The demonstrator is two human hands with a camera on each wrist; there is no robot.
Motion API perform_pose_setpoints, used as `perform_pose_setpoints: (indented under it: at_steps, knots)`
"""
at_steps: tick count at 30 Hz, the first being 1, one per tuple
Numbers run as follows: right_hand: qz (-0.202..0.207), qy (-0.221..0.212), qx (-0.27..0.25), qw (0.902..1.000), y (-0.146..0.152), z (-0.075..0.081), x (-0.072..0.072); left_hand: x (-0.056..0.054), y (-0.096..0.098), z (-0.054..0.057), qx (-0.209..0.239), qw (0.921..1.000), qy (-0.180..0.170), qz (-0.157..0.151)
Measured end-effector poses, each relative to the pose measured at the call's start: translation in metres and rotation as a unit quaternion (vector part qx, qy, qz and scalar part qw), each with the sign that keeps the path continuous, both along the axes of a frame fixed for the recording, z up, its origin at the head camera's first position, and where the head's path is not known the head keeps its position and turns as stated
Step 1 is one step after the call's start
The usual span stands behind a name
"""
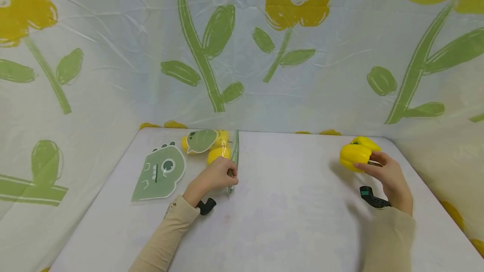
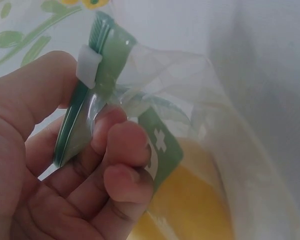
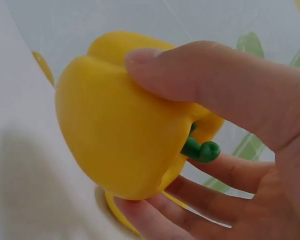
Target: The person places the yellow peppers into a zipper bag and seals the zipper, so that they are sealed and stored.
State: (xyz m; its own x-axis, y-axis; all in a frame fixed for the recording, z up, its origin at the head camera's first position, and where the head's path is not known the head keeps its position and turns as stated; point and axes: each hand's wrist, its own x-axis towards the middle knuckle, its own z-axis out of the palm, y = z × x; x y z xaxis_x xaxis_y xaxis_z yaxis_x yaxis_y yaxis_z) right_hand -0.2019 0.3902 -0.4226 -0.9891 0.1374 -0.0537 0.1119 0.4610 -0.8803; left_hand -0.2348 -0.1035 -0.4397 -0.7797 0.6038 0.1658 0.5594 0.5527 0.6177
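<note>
My left hand [image 1: 217, 174] grips the green zip edge of a clear zip bag [image 1: 160, 175] with a green monster print. In the left wrist view, a white slider [image 2: 89, 66] sits on that edge beside my thumb, and my fingers curl against the film. Yellow pieces [image 1: 218, 154] show through the bag; their kind is hard to tell. On the right, my right hand [image 1: 395, 179] holds a yellow bell pepper [image 1: 354, 157] raised off the table, thumb on one side and fingers on the other. Its green stem [image 3: 202, 151] points toward my palm. Another yellow bell pepper [image 1: 369, 142] lies behind it.
A white table [image 1: 280, 221] spreads beneath both hands. Flower-printed sheets [image 1: 332, 95] stand up along its back and sides. Black wrist devices [image 1: 206, 206] stick out beside both wrists.
</note>
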Motion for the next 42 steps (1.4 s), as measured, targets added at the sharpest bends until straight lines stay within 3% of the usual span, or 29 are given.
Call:
perform_pose_setpoints:
  at_steps: [14, 20, 26, 34, 42]
  knots:
    - [-0.008, 0.031, -0.005, 0.9995, -0.061, 0.044, -0.025, 0.000, 0.001, 0.000, -0.003, 1.0000, -0.002, 0.003]
    - [0.016, 0.047, -0.023, 0.9985, -0.098, 0.063, -0.041, -0.002, 0.000, -0.001, -0.007, 1.0000, 0.000, 0.003]
    - [0.057, 0.063, -0.027, 0.9960, -0.139, 0.070, -0.056, -0.003, 0.000, -0.003, 0.000, 1.0000, -0.001, -0.003]
    - [0.097, 0.075, -0.082, 0.9891, -0.194, 0.057, -0.066, -0.003, 0.001, 0.000, -0.001, 1.0000, -0.004, 0.002]
    - [0.115, 0.063, -0.106, 0.9857, -0.239, 0.016, -0.065, -0.002, 0.001, -0.001, -0.006, 1.0000, 0.001, -0.001]
